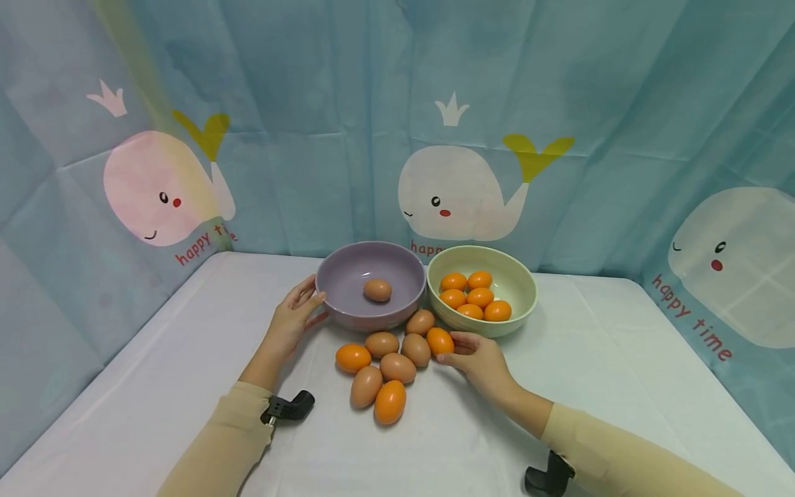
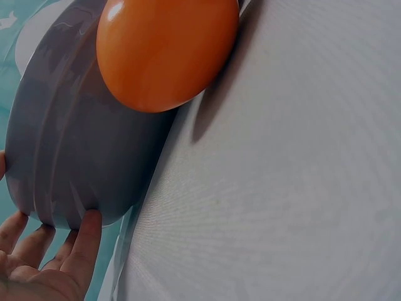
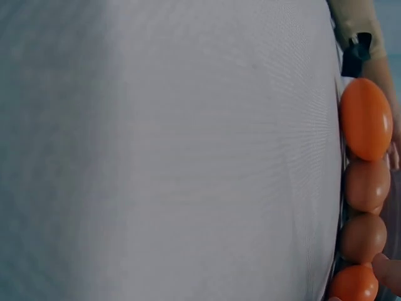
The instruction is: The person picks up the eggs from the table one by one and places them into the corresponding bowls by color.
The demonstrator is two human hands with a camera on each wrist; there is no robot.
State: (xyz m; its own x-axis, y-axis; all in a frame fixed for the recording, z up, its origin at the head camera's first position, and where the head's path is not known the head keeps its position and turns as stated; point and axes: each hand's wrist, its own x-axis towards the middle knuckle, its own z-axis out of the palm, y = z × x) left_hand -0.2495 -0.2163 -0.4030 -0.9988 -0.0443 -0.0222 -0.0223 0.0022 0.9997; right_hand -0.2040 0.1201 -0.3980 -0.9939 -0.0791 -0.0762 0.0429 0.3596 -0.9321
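Observation:
My left hand [image 1: 292,317] rests against the left side of a purple bowl [image 1: 338,304], its fingertips touching the outer wall in the left wrist view. One brown egg [image 1: 377,290] lies inside that bowl. In the head view my right hand [image 1: 484,362] pinches an orange egg [image 1: 441,342] between thumb and fingers, low at the table. Right beside it sits a brown egg [image 1: 416,350]. Other brown eggs and an orange egg [image 1: 390,402] form a loose group in front of the bowls. Several orange eggs [image 1: 481,297] fill part of a pale green bowl [image 1: 524,304].
The two bowls stand side by side at the back of a table with a white cloth [image 1: 205,331]. Behind them hangs a blue curtain [image 1: 348,172] with whale prints. Another orange egg [image 1: 352,358] lies at the left of the group, near the purple bowl.

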